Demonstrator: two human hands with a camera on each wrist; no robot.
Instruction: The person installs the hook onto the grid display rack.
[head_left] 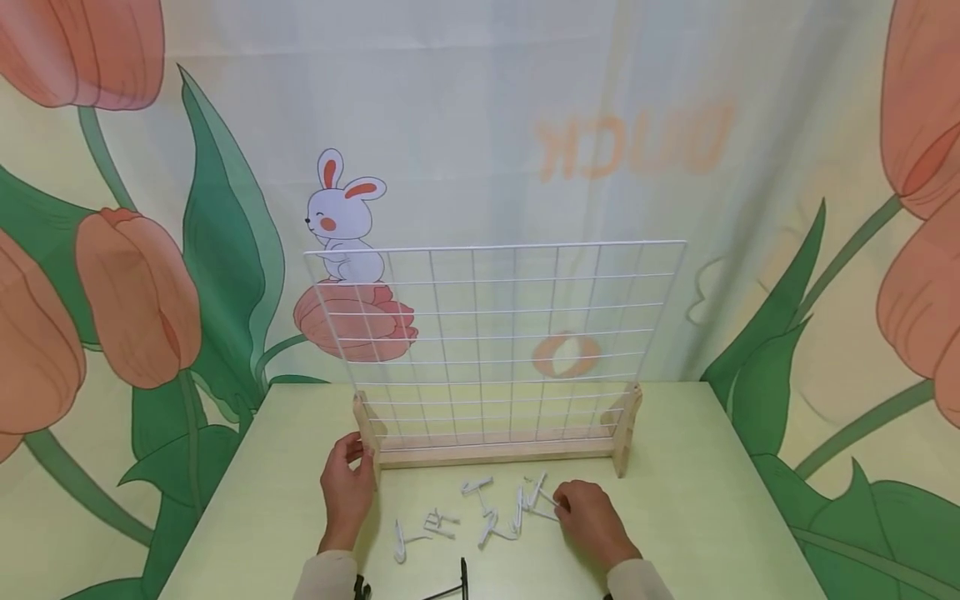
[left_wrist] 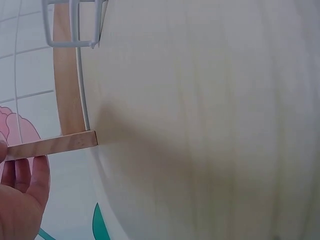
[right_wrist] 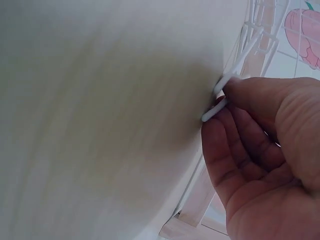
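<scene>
A white wire grid panel (head_left: 495, 247) stands upright in a wooden stand (head_left: 495, 455). At its left end my left hand (head_left: 348, 492) grips the wooden side piece (left_wrist: 60, 144), thumb on one face and fingertips on the other in the left wrist view. My right hand (head_left: 594, 518), in front of the stand's right part, pinches the end of a white wire hook (right_wrist: 240, 62) between thumb and fingers. More white wire hooks (head_left: 400, 542) lie on the table between the hands, several of them close to the right hand.
The pale yellow-green table (head_left: 697, 500) reaches back to a printed curtain (head_left: 465, 125) with tulips and a rabbit. A thin black object (head_left: 464, 579) shows at the lower edge, between the forearms.
</scene>
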